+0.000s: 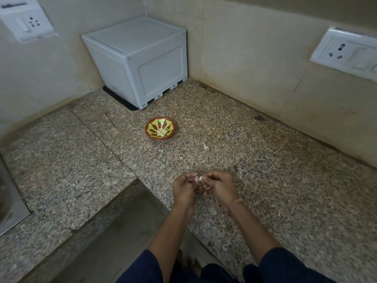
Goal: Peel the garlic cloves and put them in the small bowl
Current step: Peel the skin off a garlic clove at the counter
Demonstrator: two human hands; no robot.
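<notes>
A small red bowl [160,128] with a yellow ray pattern sits on the granite counter [265,180], holding pale peeled garlic cloves [161,132] at its bottom. Nearer to me, my left hand [184,187] and my right hand [219,185] are brought together above the counter's front edge. Between their fingertips they pinch a small pale garlic clove [201,178], most of it hidden by the fingers. A scrap of garlic skin [205,146] lies on the counter between the hands and the bowl.
A grey plastic box [138,60] stands in the back corner on a dark mat. Wall sockets [346,51] are on the right wall and at the upper left [28,23]. A steel sink edge [10,201] shows at far left. The floor lies below the counter's notch.
</notes>
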